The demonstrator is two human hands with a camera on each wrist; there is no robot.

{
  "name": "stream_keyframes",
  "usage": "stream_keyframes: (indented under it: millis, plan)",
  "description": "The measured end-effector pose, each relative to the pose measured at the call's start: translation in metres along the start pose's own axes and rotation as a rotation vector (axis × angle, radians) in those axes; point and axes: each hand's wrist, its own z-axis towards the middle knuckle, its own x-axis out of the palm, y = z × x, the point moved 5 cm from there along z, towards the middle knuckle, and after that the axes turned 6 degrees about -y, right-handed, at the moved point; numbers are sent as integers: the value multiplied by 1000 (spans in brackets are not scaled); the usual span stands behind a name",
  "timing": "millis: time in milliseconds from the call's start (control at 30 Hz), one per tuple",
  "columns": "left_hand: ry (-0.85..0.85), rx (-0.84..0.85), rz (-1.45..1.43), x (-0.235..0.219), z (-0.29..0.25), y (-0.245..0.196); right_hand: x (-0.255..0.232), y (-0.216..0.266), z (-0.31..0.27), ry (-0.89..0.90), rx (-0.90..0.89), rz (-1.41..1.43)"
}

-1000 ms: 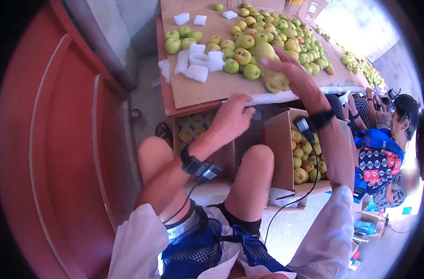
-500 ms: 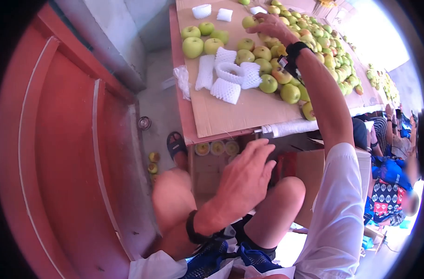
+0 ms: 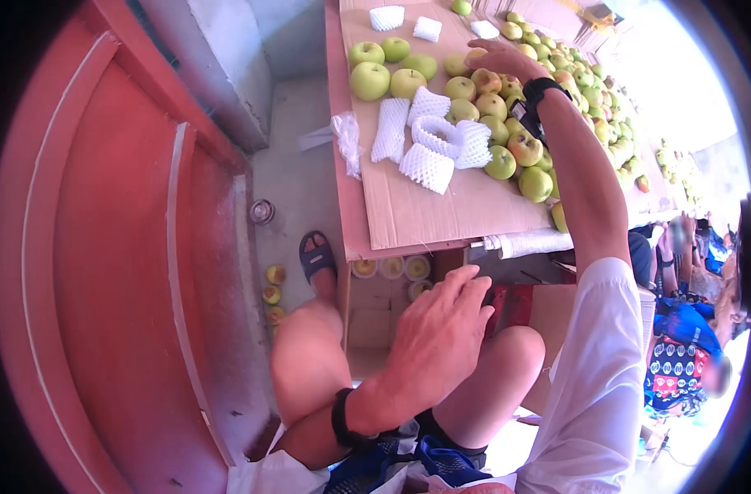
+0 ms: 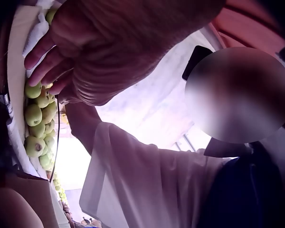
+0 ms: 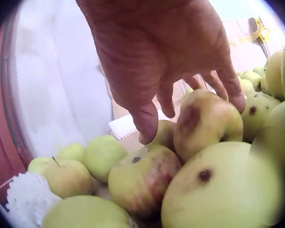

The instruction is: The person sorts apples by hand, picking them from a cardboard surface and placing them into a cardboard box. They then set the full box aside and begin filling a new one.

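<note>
My right hand (image 3: 507, 62) reaches over the left side of a heap of apples (image 3: 525, 150) on the cardboard-covered table (image 3: 404, 222). In the right wrist view its fingers (image 5: 166, 97) hang spread above and around a brown-patched apple (image 5: 192, 126); I see no firm hold, and some fingertips are partly hidden. My left hand (image 3: 441, 337) hovers above my lap, in front of the table edge, fingers relaxed and holding nothing. The left wrist view shows its palm (image 4: 99, 52) with apples beyond. White foam nets (image 3: 429, 169) lie left of the heap, near several green apples (image 3: 369, 81).
Below the table are an open box (image 3: 369, 317) with round tubs (image 3: 392, 267) and another cardboard box (image 3: 548, 329). A few apples (image 3: 272, 294) lie on the floor by the red door (image 3: 120, 247). Other people (image 3: 680, 337) sit at the right.
My right hand has moved from the heap's front edge, where blurred apples were beside it, to its left side farther back. My left hand has drawn back from the table edge. The head view has shifted.
</note>
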Motion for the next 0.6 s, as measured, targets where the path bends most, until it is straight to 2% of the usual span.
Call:
stream_keyframes:
  millis: [100, 167, 233, 267, 300, 400, 500, 600]
  plan:
    - [-7, 1, -19, -2, -2, 0, -25, 4, -22, -83, -28, -24]
    - [-10, 4, -36, -1, -2, 0, -40, -7, -29, -146, -253, 36]
    - [-14, -2, -50, 1, -3, 0, -63, 13, -78, -210, -306, 63]
    - [-13, -8, -43, 2, -3, 0, -69, 20, -98, -215, -211, 47]
    - [-10, -5, -32, 3, -3, 0, -75, 22, -126, -214, -211, 169]
    - [-17, 30, 0, 7, -4, -4, -102, 48, -212, -152, -162, 220]
    - [-57, 103, 5, 17, -3, 3, -114, 33, -291, -129, -55, 297]
    - [-48, 74, 24, 28, -2, 1, -129, 20, -386, -162, 30, 423]
